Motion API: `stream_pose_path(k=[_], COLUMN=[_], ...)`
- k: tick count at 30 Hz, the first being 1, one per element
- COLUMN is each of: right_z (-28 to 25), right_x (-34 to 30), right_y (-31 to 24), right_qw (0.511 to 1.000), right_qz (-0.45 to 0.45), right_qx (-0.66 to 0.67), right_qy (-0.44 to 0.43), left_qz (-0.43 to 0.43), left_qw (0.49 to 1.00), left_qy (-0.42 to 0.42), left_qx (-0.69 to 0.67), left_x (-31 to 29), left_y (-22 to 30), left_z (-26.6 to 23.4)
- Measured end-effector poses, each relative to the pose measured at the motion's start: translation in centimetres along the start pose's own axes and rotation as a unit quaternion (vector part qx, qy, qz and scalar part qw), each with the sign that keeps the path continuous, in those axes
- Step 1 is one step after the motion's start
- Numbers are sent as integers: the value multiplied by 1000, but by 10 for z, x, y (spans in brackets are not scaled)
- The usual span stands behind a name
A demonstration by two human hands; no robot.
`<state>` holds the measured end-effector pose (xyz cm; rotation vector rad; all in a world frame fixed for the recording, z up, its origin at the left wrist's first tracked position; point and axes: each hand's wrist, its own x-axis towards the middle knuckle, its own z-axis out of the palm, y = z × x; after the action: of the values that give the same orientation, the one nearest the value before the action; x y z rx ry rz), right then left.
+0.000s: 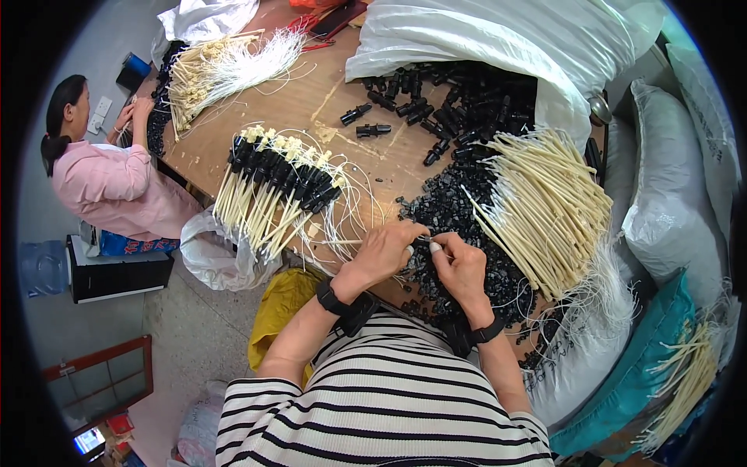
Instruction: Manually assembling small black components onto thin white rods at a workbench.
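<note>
My left hand (385, 251) and my right hand (461, 265) meet over a heap of small black plastic caps (451, 214) at the table's near edge. Together their fingertips pinch one small black piece (424, 242) with a thin cream stick running from it. A fanned bundle of cream sticks with white strings (545, 206) lies just right of my right hand. A row of finished sticks with black tops (272, 183) lies left of my left hand. Both wrists wear black bands.
Larger black connectors (443, 101) spill from a white sack (498, 39) at the back of the wooden table (311, 101). Another person in pink (109, 179) works at the far left beside another stick bundle (226, 66). White and teal sacks stand to the right.
</note>
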<state>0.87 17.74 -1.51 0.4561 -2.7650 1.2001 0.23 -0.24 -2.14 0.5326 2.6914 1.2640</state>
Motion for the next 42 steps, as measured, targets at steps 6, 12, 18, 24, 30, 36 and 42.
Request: stream_pose_path(k=[6,12,18,24,30,36,42], right_z=[-3,-4,2,-1,-2,7,2], right_x=[-3,-4,-10,-8,-11,-1,-2], right_y=[2,-6,0,7,19,18,12], right_qw=[996,997,994,983,961,946,862], right_qz=[-50,-45,13,114,187,231,250], right_qx=[37,50,103,146,202,227,436], right_qy=[-65,-27,-41,-10,9,-27,-63], left_qz=[-7,111,155,32,-54,-75,-31], left_qw=[998,982,980,990,993,932,967], left_qy=[-48,103,102,117,101,62,116], left_qx=[-39,-110,-73,76,-34,-348,-225], left_x=[6,5,5,47,42,21,15], left_y=[7,2,-10,-62,-57,8,14], left_z=[-8,-10,-10,-12,-17,17,18])
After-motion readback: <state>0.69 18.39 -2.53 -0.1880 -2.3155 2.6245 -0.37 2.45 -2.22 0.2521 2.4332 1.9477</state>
